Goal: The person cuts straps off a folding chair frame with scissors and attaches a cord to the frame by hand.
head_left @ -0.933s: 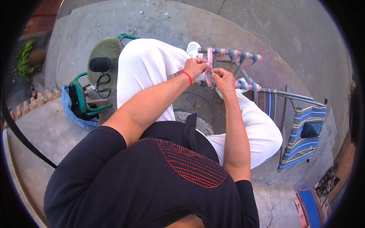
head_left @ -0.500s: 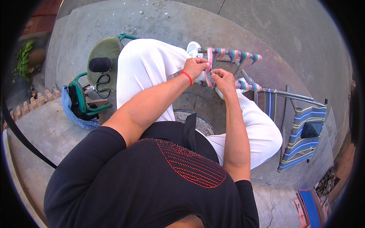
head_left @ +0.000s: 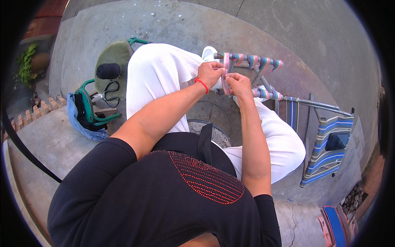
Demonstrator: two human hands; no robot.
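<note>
A metal folding frame lies ahead between my knees, striped pastel webbing straps wrapped over its two bars. My left hand, with a red cord at the wrist, pinches the edge of a pink strap that runs from the far bar to the near one. Close on the other side of that strap is my right hand, its thumb and forefinger pressed together against the webbing. Whatever thin thing those fingers hold is too small to make out.
To my left, a green-framed stool with an olive seat holds a black thread spool and scissors. Blue denim cloth hangs over a green rail. At right, a phone rests on blue-striped webbing.
My right hand has moved slightly left and up, closer to the pink strap and my left hand. My left hand stays almost in place on the strap.
</note>
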